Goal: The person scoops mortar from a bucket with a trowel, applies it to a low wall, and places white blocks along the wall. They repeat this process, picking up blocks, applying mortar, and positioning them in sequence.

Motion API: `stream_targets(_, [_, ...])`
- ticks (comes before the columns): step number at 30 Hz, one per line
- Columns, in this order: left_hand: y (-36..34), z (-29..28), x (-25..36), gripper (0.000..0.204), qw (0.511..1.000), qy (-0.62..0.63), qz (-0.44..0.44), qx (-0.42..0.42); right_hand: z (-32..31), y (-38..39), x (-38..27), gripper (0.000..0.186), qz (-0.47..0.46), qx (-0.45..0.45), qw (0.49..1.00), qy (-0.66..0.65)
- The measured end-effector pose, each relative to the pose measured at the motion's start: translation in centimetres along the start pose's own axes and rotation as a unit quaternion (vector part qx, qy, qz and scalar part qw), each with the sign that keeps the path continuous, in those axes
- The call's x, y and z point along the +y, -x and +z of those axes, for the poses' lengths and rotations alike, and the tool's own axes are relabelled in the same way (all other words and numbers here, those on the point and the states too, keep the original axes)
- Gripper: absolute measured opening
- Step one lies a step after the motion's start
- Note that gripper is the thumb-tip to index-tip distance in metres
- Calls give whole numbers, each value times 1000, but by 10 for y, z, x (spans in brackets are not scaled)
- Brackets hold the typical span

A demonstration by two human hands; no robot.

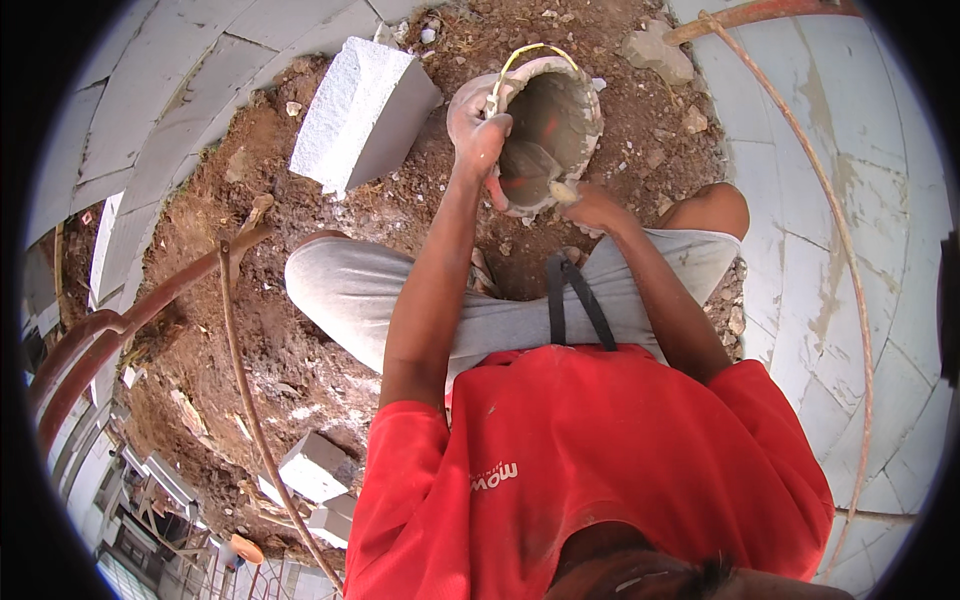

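Observation:
A mortar-crusted bucket (588, 130) with a thin yellow handle (540, 47) is tipped so that its mouth faces me, above the dirt between my knees. My left hand (479, 138) is closed round the bucket's left rim. Wet grey mortar coats the inside. At the near right of the rim, my right hand (597, 208) is closed on the pale handle end of a trowel (535, 163). The trowel's blade lies inside the bucket, partly blending with the mortar; my fingertips are partly hidden.
A white block (365, 115) stands on the dirt left of the bucket, and smaller blocks (315, 465) lie at lower left. Pale block walls (800, 220) curve along both sides. Rusty poles (165, 290) and thin sticks (255, 410) cross the left; another stick (835, 210) leans at right.

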State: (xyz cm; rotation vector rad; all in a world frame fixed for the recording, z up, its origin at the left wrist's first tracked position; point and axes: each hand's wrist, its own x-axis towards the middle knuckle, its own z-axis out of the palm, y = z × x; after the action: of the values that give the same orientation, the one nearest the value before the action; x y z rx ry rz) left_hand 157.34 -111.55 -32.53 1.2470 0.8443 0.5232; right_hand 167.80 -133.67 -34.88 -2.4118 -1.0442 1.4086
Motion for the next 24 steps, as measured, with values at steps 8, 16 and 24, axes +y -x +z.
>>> stream_targets(8, [-7,-2,0,41,994,96,15,45,-11,25,7,31,82,-336,777,-526])
stream_targets(16, [-8,-10,9,30,962,242,-96,82,-61,59,8,25,43,-269,791,-548])
stream_targets(24, [-27,-34,-50,11,932,243,-206,172,-75,67,12,18,101,-223,817,-522])
